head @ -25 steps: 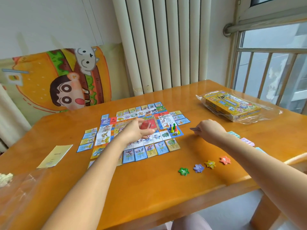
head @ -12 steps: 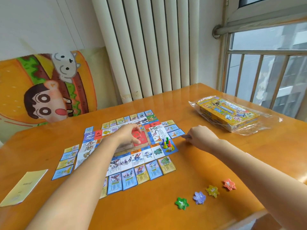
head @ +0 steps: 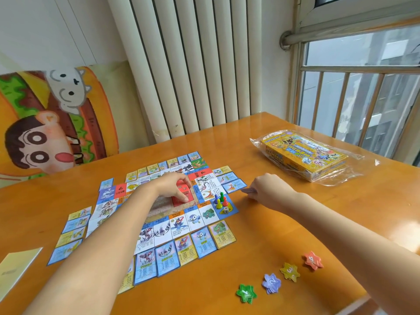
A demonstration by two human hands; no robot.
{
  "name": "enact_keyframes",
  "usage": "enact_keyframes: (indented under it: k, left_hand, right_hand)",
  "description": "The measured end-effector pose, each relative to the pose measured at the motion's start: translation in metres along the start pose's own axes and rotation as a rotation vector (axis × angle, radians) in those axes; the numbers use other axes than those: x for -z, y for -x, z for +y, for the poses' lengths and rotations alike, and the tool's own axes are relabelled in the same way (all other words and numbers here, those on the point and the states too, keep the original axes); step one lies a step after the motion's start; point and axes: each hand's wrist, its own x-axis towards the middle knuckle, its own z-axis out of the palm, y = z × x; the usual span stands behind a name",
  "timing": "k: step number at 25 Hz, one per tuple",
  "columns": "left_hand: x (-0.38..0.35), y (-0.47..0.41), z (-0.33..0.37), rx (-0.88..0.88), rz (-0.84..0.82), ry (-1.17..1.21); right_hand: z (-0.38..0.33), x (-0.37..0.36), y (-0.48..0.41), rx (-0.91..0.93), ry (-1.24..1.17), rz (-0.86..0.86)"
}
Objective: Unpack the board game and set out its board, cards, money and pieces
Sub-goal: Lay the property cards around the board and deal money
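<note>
Four pawns (head: pixel 220 199), blue, green, yellow and red, stand together on the blue corner square of the board (head: pixel 193 218), with a small white die (head: pixel 226 210) just beside them. The board lies flat near the middle of the table (head: pixel 261 246), and picture cards (head: pixel 222 234) lie face up in rows along its edges.

My left hand (head: pixel 175 186) reaches over the board's middle. Its fingers and thumb are curled down and pinch a red stack of cards (head: pixel 181 198) that rests on the board.

My right hand (head: pixel 270 189) is just off the board's right edge, near the pawns. Its fingers are curled round a thin stack of cards (head: pixel 247 190) whose ends stick out toward the board. I cannot tell what is printed on them.

Near the table's front edge four star-shaped tokens lie in a slanting row, well apart from the board: green (head: pixel 246 293), purple (head: pixel 271 283), yellow (head: pixel 290 271) and red (head: pixel 313 260), numbered 1 to 4.

The yellow game box (head: pixel 304 155) sits in clear plastic wrap at the far right by the window. A pale yellow sheet (head: pixel 13 269) lies at the left edge of the table.
</note>
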Motion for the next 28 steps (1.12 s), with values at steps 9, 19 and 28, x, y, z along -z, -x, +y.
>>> enact_keyframes:
  k: [9,19,28]
  left_hand:
    - [-0.002,-0.007,-0.01,0.034,-0.044,0.075]
    - [0.0,-0.005,-0.005,0.046,-0.007,0.018]
    - [0.0,0.0,0.004,0.026,-0.05,-0.041]
  right_hand:
    - [-0.003,0.002,-0.002,0.005,0.014,-0.023]
    - [-0.006,0.001,-0.001,-0.004,0.05,-0.028]
    - [-0.008,-0.001,-0.001,-0.008,0.086,-0.03]
